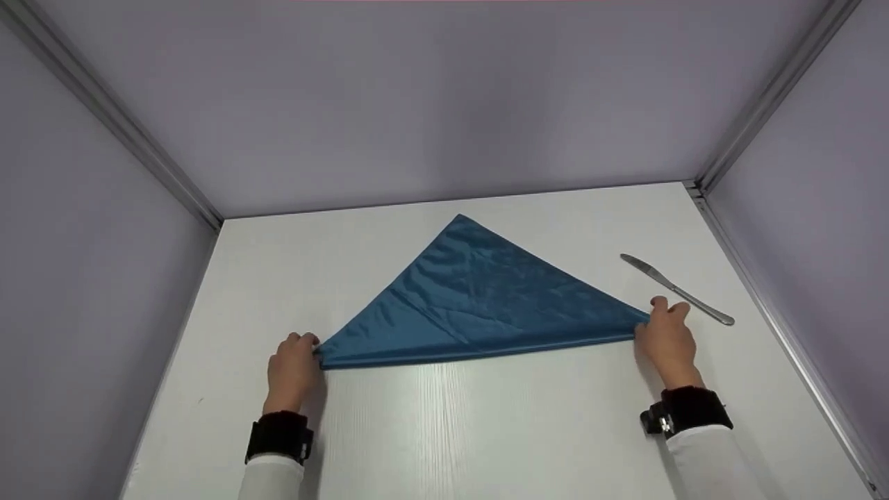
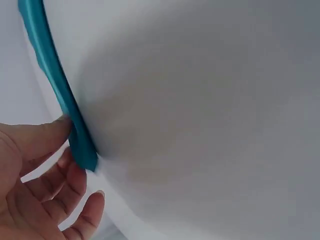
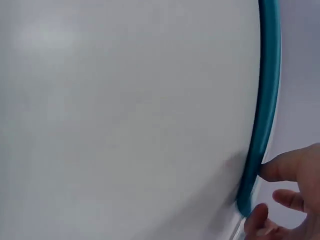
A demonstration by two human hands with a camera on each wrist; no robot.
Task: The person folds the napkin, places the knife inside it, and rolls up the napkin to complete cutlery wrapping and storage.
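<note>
**White counter in a grey booth: a folded cloth held at its two near corners**

A white counter [image 1: 486, 423] is walled by plain grey panels with metal rails in the corners. On it lies a blue cloth [image 1: 479, 298], folded into a triangle, its long folded edge toward the person and its apex pointing away. The left hand [image 1: 292, 371] pinches the left corner of that edge; in the left wrist view the thumb [image 2: 42, 132] presses the tip of the cloth [image 2: 75, 130]. The right hand [image 1: 668, 337] takes the right corner, fingertips [image 3: 285, 167] against the cloth's edge [image 3: 262, 125]; how firm that grip is cannot be read. A table knife [image 1: 677, 288] lies apart, just beyond the right hand.

The cloth looks thin, glossy and limp, probably light and slippery; corners and the folded edge offer the surest hold, since layers may slide.

Both wrist views show only an edge-on strip of cloth, and the palms hide the corner tips in the head view.
</note>
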